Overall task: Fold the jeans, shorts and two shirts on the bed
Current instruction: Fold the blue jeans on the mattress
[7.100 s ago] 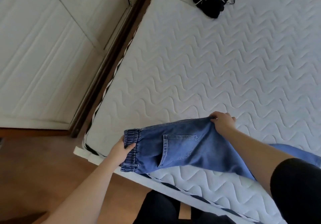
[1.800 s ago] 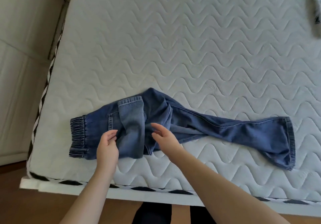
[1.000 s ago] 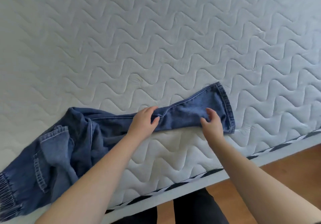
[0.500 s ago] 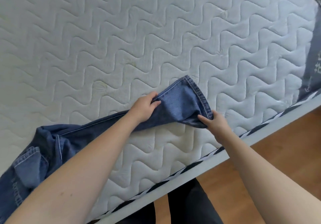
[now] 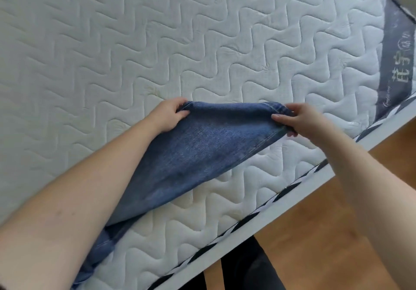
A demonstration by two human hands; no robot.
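Jeans point(image 5: 198, 152): blue denim, on the quilted mattress point(image 5: 202, 42) near its front edge; leg end lifted at centre, rest trailing to 7 o'clock under the left forearm point(image 5: 67, 199), out of sight past the lower left corner.
Handling, as a judgement: soft and floppy, sagging between the two grips; moderately heavy for cloth, likely to drag on the quilting; not fragile, not slippery; stitched hem point(image 5: 275, 109) thicker and firmer than the panel.
Where to take hold: hem corners, one per hand, spread wide to keep the edge taut and square for carrying toward the waistband.
Left hand point(image 5: 168, 116): at 9 o'clock of the raised edge, fingers curled round the denim corner, grasping it.
Right hand point(image 5: 299, 120): at 3 o'clock of the raised edge, thumb and fingers pinching the hem corner.
Cloth between hands: stretched nearly level, clear of the mattress at the far edge.
Other garments: shorts and shirts not in view.
Surroundings: grey printed band point(image 5: 396, 64) at 2 o'clock, wooden floor point(image 5: 315, 233) at 5 o'clock.
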